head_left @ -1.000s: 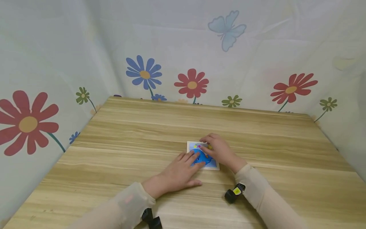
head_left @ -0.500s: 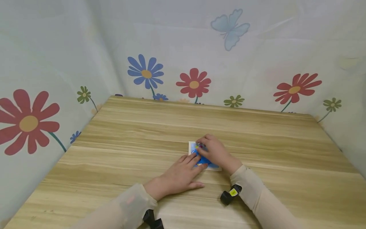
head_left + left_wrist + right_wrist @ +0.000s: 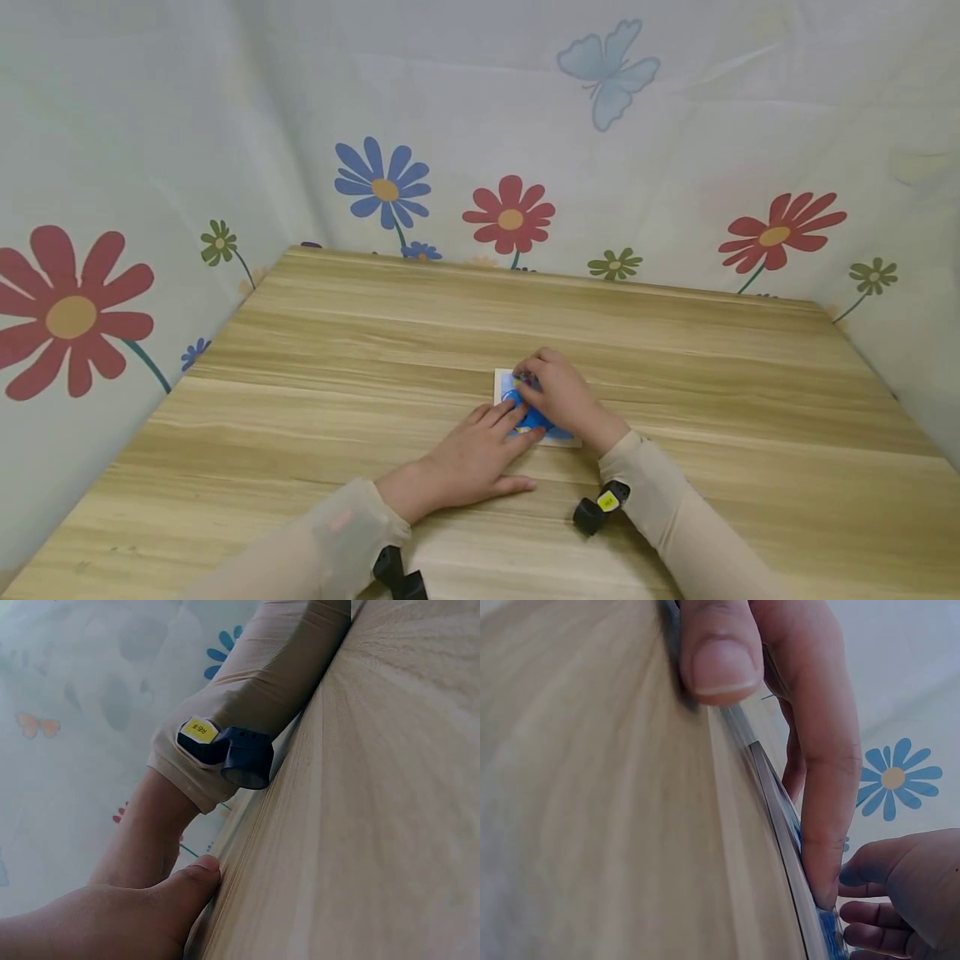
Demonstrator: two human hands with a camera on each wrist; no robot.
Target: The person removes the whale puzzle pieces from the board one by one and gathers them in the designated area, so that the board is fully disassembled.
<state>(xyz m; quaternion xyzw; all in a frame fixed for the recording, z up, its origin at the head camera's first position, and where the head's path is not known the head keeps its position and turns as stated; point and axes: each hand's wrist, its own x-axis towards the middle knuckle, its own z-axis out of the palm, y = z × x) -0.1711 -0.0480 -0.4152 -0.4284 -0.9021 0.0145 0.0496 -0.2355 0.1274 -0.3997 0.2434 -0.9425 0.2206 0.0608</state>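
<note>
A thin, small square picture board (image 3: 503, 380) with a pale border and a blue animal shape lies flat on the table. My left hand (image 3: 468, 462) rests on its near left part, fingers spread and mostly straight, thumb out on the wood. Over the upper right part bends my right hand (image 3: 566, 398), which hides that corner and some small coloured spots. In the right wrist view, its index finger (image 3: 821, 780) touches the board's face (image 3: 829, 930), while the thumb (image 3: 721, 667) stands apart from the finger. No held piece shows between them.
The wood-grain table (image 3: 360, 333) reaches back to a pale cloth backdrop (image 3: 450, 100) printed with flowers and a butterfly. A black wrist camera (image 3: 588, 517) hangs under the right sleeve, another black camera (image 3: 390, 568) under the left.
My right hand has shifted slightly left over the board, covering more of the blue shape. My left hand stays nearly still on it, and the view has tilted a little.
</note>
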